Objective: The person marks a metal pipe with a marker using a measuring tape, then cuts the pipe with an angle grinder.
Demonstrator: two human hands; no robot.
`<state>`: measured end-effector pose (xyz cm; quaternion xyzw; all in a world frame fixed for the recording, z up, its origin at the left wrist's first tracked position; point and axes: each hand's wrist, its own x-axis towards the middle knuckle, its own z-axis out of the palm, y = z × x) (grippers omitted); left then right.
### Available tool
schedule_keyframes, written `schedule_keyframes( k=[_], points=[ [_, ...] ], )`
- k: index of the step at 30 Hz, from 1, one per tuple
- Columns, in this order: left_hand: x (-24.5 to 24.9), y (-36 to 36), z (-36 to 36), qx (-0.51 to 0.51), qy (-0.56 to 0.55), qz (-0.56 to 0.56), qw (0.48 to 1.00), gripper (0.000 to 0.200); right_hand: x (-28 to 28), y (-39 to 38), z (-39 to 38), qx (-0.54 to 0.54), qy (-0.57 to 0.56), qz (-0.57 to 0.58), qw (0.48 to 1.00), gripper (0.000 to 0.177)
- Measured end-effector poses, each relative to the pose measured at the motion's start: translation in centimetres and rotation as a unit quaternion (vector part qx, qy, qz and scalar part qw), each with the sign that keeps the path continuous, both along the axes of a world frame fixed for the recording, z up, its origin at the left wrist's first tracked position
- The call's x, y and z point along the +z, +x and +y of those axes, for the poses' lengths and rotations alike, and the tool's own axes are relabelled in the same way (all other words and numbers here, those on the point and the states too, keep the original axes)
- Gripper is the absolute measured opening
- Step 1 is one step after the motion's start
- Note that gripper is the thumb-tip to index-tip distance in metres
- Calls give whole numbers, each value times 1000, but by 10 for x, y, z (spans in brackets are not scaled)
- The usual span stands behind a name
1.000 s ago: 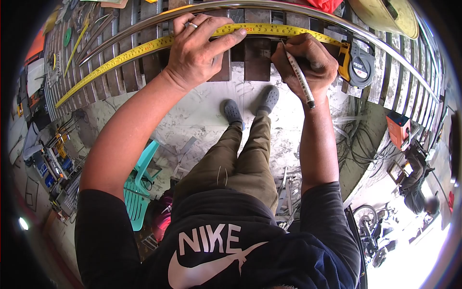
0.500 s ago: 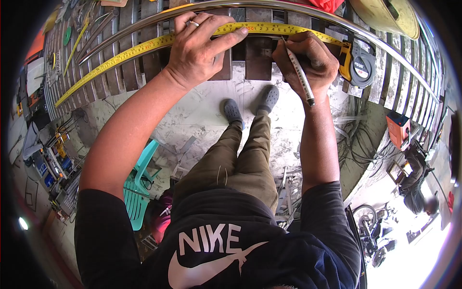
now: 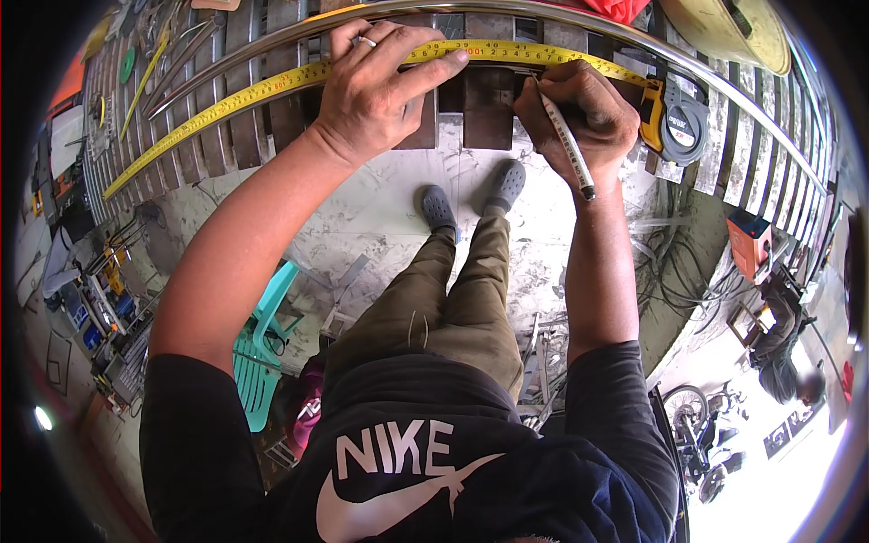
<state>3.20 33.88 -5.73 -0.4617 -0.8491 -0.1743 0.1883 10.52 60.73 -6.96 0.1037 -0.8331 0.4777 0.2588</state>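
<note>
A yellow tape measure blade (image 3: 226, 107) stretches across the slatted metal bench, ending at its black-and-yellow case (image 3: 677, 122) on the right. My left hand (image 3: 376, 86), with a ring on one finger, grips the blade between thumb and fingers near the red 100 mark. Closed around a slim white marker pen (image 3: 568, 140) is my right hand (image 3: 584, 113). The pen's tip points up at the tape's lower edge, while its dark end slants down toward my wrist. Whether the tip touches anything is too small to tell. Behind the tape runs a long shiny metal tube (image 3: 272, 50).
The slatted bench (image 3: 489, 118) spans the top of the view. A green plastic chair (image 3: 258, 362) stands at lower left. Cables (image 3: 679, 262) lie on the floor at right, near an orange box (image 3: 749, 244). Another person (image 3: 783, 335) and a motorcycle (image 3: 697, 425) are farther right.
The pen's tip has shifted very slightly to the right, along with my right hand. My left hand keeps its hold on the tape measure.
</note>
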Motion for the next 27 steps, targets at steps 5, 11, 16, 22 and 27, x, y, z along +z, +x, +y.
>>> schedule_keyframes(
  k=[5, 11, 16, 22, 27],
  points=[
    [-2, -1, 1, -4, 4, 8, 1000, 64, 1, 1, 0, 0, -13, -11, 1000, 25],
    [-1, -1, 0, -3, 1, 3, 1000, 64, 1, 3, -2, -14, 2, 9, 1000, 26],
    [1, -1, 0, -3, -8, 8, 1000, 65, 3, 4, -2, -8, 0, 18, 1000, 26],
    [-1, -2, 0, -5, 4, 0, 1000, 65, 0, 5, -4, -16, -2, 31, 999, 27],
    [0, 0, 1, 4, 4, -6, 1000, 66, 1, 6, -6, -28, 11, 39, 999, 27]
  ],
)
